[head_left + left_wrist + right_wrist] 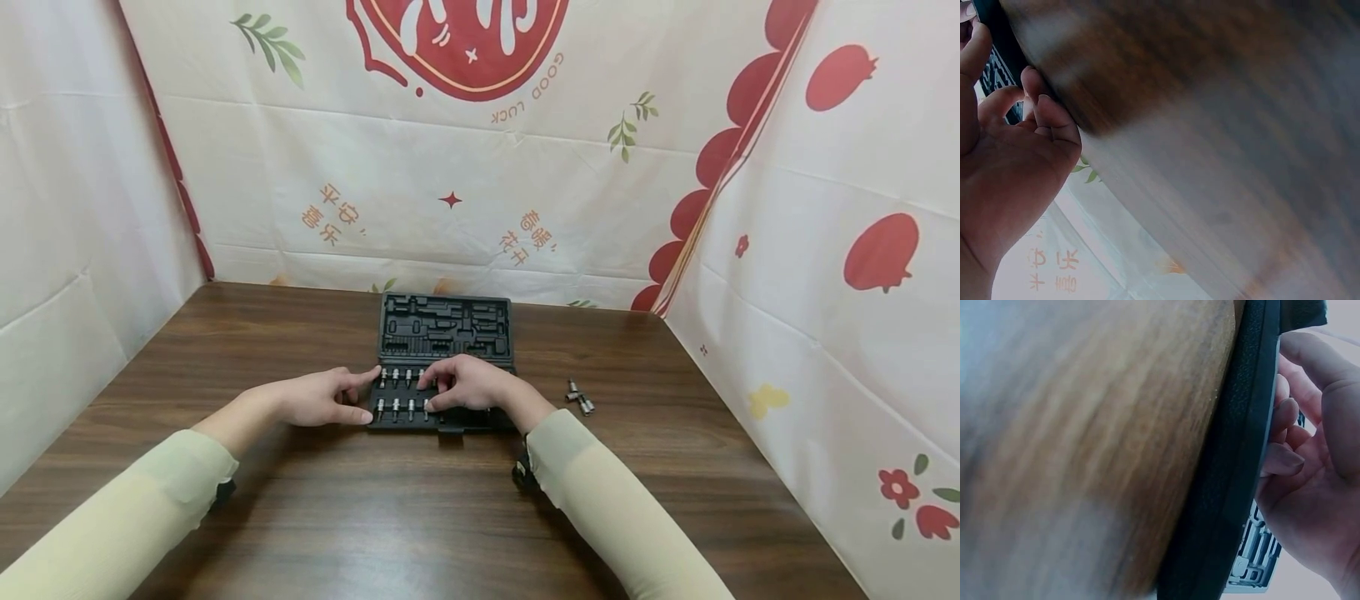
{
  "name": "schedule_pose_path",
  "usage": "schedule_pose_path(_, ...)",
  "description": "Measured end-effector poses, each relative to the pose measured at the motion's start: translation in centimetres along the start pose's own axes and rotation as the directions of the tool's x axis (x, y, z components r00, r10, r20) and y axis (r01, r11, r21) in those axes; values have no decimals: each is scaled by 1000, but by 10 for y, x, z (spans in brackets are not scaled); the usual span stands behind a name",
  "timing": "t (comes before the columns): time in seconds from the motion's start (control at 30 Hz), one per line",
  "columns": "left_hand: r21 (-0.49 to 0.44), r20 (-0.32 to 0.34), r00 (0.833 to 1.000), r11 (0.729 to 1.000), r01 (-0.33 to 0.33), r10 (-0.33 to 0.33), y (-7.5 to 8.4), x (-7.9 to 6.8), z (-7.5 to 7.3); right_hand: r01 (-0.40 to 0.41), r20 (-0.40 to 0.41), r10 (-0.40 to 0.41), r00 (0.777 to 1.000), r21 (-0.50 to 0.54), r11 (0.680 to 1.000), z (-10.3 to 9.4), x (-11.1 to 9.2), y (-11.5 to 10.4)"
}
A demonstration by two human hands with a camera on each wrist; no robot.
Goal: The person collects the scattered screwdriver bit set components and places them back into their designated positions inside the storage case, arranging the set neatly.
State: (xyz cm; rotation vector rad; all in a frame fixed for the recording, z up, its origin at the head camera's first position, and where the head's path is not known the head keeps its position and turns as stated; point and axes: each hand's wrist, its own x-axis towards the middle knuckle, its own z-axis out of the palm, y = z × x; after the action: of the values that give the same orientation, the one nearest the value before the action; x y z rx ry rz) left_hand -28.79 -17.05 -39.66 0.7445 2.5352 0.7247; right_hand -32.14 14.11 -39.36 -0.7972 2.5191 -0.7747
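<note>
A black case [446, 327] of bit sockets lies unfolded on the table, its hollowed lid tilted back. Two rows of silver bit sockets [396, 407] sit in its lower tray. My left hand [318, 398] is at the case's left end, thumb at the front corner and index finger at the upper corner. Over the tray, my right hand [476, 385] has thumb and index fingertips apart, the thumb right at a seated bit socket in the front row. That hand hides the tray's right part. In the right wrist view the remaining fingers [1285, 415] curl above the case's edge.
A few loose bit sockets [581, 402] lie crossed on the wooden table [420, 517], right of the case. Printed cloth [420, 150] hangs behind the table and along both sides. The case's latch [451, 431] juts from its front edge.
</note>
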Motion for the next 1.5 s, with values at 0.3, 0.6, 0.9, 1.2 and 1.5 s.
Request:
schedule_pose_path(0.3,-8,-4,1000,1000,0,0,0,-1,0,-6,8,5,1000,16,1000,0,0,-5)
schedule_pose_path(0.6,-3,-4,1000,1000,1,-1,0,-1,0,-1,6,1,1000,18,1000,0,0,-2)
schedule_pose_path(0.9,-13,0,1000,1000,2,-2,1,-1,1,21,3,-21,1000,34,999,-3,-4,-1)
schedule_pose_path(1.2,1,0,1000,1000,-3,3,4,-1,-2,81,-83,-71,994,120,989,-22,-25,4)
schedule_pose_path(1.5,-2,4,1000,1000,-1,1,2,-1,-1,48,-177,-21,984,151,987,-49,-58,32)
